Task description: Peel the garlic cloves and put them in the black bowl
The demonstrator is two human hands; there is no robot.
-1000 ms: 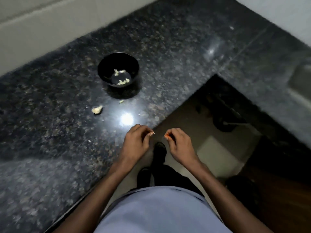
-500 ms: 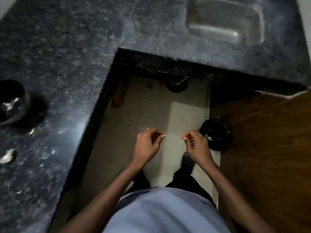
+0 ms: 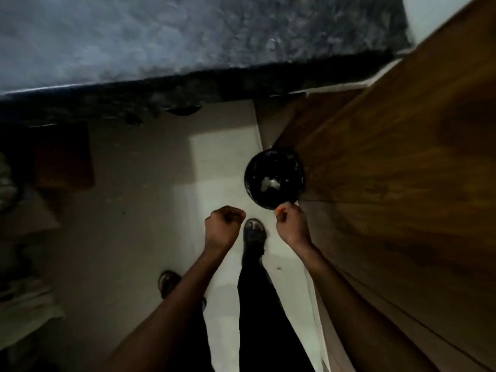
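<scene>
While both hands hang over the floor, nothing of the garlic shows: left hand (image 3: pixel 225 222) is curled into a fist and what's inside (if anything) I cannot tell; right hand (image 3: pixel 291 220) has fingertips (image 3: pixel 279 210) pinched close, maybe on a scrap of peel, too small to say. Just ahead of the right hand, on the floor by the wooden door (image 3: pixel 397 167), sits a round black bin (image 3: pixel 274 178) w/ pale scraps in it. It's not clearly the task's black bowl, which I judge is out of view, along w/ any cloves. The surface (image 3: pixel 188 36) lies well ahead of both hands.

Risk, imo: a peeled clove hidden in a fist could drop into the bin w/ the skins. Clove's long axis & pointing: can't tell, none visible.
</scene>
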